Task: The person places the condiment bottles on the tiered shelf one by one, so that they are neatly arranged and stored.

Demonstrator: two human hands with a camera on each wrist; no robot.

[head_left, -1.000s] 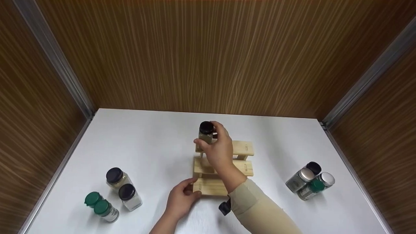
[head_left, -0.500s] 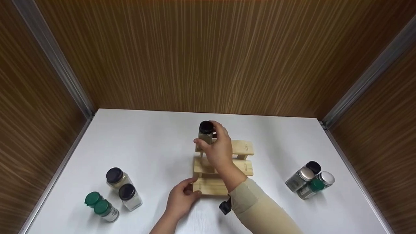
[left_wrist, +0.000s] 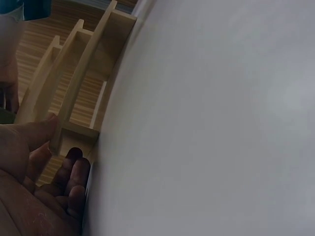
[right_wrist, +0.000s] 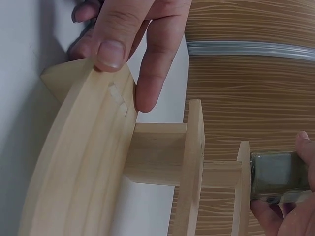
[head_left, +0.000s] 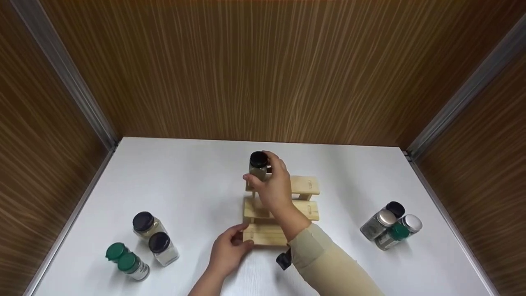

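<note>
One black-capped jar (head_left: 258, 165) is gripped in your right hand (head_left: 276, 187) at the left end of the wooden rack's (head_left: 305, 209) top shelf (head_left: 304, 185). Your left hand (head_left: 228, 251) pinches the lowest shelf (head_left: 266, 234).

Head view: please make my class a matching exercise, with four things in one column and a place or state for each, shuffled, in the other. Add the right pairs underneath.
Column one
1. Left hand
2. Wooden rack
3. Right hand
4. Silver-lidded jars

Column two
A. Pale, with three stepped shelves
B. Around a black-lidded jar at the top shelf
C. Right of the rack, beside a green-lidded jar
D. At the left end of the lowest shelf

Pairs: 1-D, 2-A, 3-B, 4-C
</note>
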